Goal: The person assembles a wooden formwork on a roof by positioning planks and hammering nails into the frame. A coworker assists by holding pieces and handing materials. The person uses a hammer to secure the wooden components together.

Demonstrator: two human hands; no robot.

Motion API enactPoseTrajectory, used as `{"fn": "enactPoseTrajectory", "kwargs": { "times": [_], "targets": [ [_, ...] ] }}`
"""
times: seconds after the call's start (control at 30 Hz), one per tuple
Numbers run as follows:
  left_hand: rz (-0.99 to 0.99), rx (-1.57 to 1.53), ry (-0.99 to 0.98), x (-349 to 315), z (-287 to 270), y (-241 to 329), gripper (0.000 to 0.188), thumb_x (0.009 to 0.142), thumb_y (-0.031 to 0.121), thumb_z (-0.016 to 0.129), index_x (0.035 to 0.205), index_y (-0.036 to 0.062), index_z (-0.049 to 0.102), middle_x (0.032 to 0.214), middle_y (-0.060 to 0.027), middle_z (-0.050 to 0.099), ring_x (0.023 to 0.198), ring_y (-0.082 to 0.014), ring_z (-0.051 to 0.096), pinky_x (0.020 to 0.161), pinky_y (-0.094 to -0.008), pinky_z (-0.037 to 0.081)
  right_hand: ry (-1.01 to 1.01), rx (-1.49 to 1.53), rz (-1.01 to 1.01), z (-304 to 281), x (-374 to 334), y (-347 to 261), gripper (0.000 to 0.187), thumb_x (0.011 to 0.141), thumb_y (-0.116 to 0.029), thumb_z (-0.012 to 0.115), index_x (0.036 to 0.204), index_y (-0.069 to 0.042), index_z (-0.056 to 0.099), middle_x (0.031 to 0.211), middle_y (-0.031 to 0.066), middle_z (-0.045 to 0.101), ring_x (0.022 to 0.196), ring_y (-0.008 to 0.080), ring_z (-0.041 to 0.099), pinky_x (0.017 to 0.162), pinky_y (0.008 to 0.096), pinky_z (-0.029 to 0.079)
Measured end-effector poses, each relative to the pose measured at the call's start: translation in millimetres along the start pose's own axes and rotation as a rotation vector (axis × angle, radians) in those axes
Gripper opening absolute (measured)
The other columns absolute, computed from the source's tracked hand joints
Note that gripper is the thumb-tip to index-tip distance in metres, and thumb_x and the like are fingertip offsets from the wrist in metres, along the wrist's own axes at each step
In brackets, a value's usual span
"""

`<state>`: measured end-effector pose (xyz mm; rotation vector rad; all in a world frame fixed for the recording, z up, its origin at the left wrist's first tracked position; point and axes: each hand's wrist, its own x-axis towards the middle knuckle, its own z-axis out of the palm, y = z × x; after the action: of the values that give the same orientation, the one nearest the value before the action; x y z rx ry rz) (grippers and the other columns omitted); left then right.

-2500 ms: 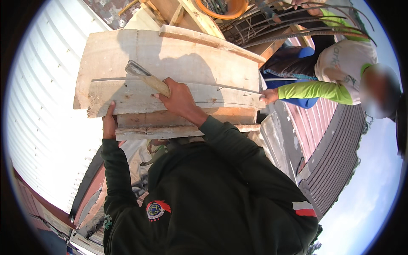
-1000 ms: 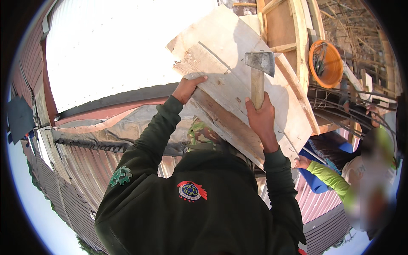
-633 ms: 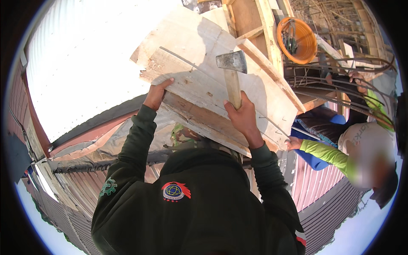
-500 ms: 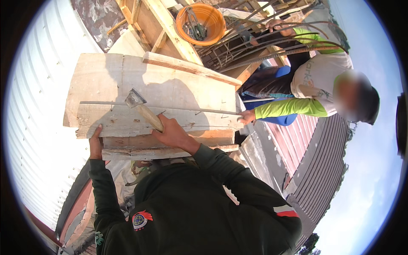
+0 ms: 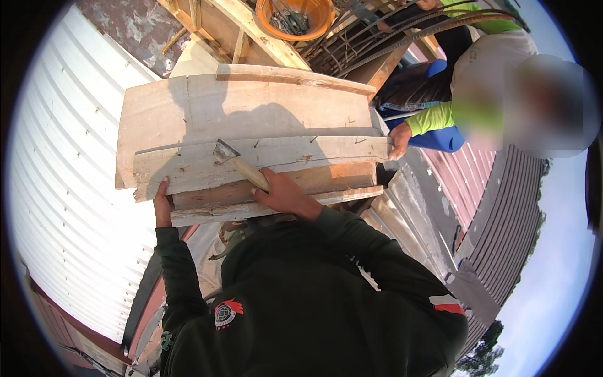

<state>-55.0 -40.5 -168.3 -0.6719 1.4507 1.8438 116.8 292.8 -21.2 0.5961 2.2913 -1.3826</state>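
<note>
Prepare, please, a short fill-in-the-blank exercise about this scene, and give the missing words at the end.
1. The right hand holds a tool whose head is made of ____.
2. The left hand touches the plank near its ____ end.
3. The co-worker's hand is at the plank's ____ end.
4. The bucket beyond the plank is ____ in colour.

Missing words: metal; left; right; orange.

Holding in the right hand [image 5: 284, 193] a grey-metal-headed, pale-wooden-handled hatchet [image 5: 246, 170], tilted toward upper left above a long, weathered, greyish wooden plank [image 5: 282, 154]. Gripping with the left hand [image 5: 162, 206] the same plank, near its left end. Lying lengthwise over a broad, pale plywood panel [image 5: 251, 103], with thin metal nails [image 5: 313, 139] sticking up.
</note>
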Motion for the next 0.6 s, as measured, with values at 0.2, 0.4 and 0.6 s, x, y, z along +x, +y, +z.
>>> {"fn": "enactPoseTrajectory", "kwargs": {
  "times": [0.2, 0.4, 0.6],
  "targets": [
    [-0.015, -0.026, -0.025, -2.6, -1.1, 0.1, 0.055, 0.092, 0.034, 0.069, 0.134, -0.0002, 0.054, 0.128, -0.0131, 0.061, 0.116, -0.0268, 0.059, 0.103, -0.0379, 0.044, 0.055, 0.047, -0.053, 0.0, -5.1, 1.4, 0.039, 0.087, -0.027, 0.070, 0.105, 0.005, 0.055, 0.079, 0.0302, 0.064, 0.078, 0.0494, 0.063, 0.070, 0.0538, 0.048],
    [0.106, 0.122, -0.118, -14.4, 11.0, -2.7, 0.058, 0.092, 0.030, 0.070, 0.137, -0.0011, 0.051, 0.128, -0.0121, 0.060, 0.116, -0.0255, 0.059, 0.103, -0.0383, 0.044, 0.073, 0.047, -0.018, -8.5, -13.2, 5.2, 0.041, 0.088, -0.027, 0.070, 0.107, 0.005, 0.055, 0.080, 0.0295, 0.064, 0.077, 0.0473, 0.064, 0.069, 0.0522, 0.049],
    [0.122, 0.110, -0.039, -10.3, 13.2, 5.5, 0.055, 0.091, 0.030, 0.072, 0.132, -0.0016, 0.054, 0.126, -0.0111, 0.061, 0.115, -0.0220, 0.059, 0.103, -0.0360, 0.043, 0.079, 0.032, 0.031, -4.1, -14.7, 11.6, 0.042, 0.089, -0.030, 0.072, 0.111, 0.002, 0.057, 0.080, 0.0271, 0.065, 0.076, 0.0444, 0.066, 0.068, 0.0490, 0.050]
  ]
}}
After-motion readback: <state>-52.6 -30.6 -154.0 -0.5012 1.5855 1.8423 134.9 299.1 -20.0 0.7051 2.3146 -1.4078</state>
